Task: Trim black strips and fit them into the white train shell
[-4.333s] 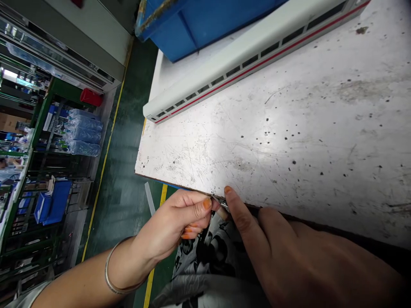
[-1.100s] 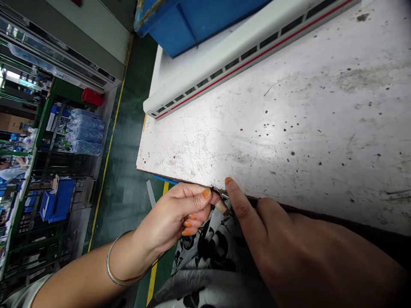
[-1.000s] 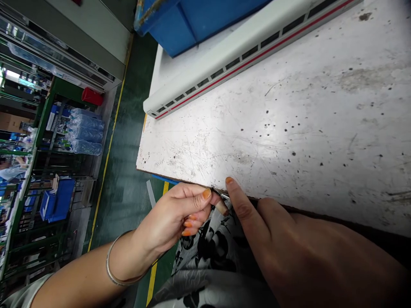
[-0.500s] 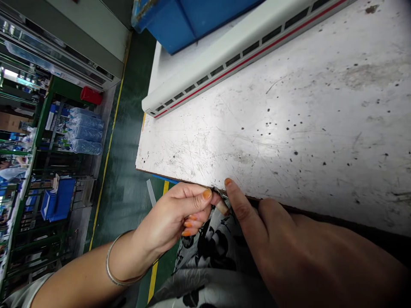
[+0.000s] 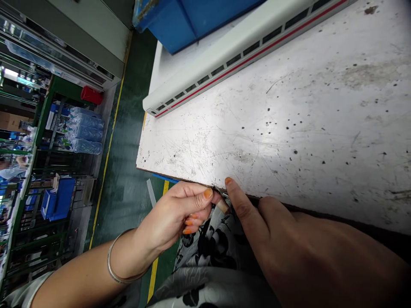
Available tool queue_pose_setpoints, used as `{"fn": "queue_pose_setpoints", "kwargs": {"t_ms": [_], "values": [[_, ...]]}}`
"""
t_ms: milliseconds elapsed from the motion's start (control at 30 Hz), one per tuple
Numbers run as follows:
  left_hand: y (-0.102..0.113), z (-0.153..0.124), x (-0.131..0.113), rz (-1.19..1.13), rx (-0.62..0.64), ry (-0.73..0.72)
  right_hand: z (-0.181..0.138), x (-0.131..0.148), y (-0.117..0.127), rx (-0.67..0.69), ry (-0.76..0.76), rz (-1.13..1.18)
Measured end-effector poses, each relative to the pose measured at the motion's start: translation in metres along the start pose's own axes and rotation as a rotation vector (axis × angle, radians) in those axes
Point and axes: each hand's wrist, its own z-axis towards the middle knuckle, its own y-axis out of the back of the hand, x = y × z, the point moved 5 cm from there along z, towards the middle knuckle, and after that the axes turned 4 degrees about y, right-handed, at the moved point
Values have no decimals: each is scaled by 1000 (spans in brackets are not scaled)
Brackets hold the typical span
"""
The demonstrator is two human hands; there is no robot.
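Note:
My left hand (image 5: 175, 216) is curled just below the near edge of the worn white table (image 5: 289, 119), its thumb and fingers pinched together, a silver bangle on the wrist. My right hand (image 5: 289, 248) meets it from the right, forefinger stretched along the table edge, gripping a small metal tool (image 5: 224, 194) whose thin tip shows between the two hands. What the left fingers pinch is too small to name. A long white toy train car (image 5: 244, 51) with dark windows and a red stripe lies across the far part of the table.
A blue plastic crate (image 5: 192, 21) stands behind the train car at the table's far end. Left of the table runs a green floor with yellow lines (image 5: 109, 145). Beyond it are shelves with packed water bottles (image 5: 85, 132) and a blue bin (image 5: 56, 199).
Both hands stay pinched together at the table edge. Only the view has shifted slightly.

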Motion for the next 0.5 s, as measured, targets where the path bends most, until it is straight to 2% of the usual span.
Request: {"fn": "queue_pose_setpoints", "kwargs": {"t_ms": [500], "values": [[1,0,-1,8,-13,2,5,-3,-2,27,11,34]]}}
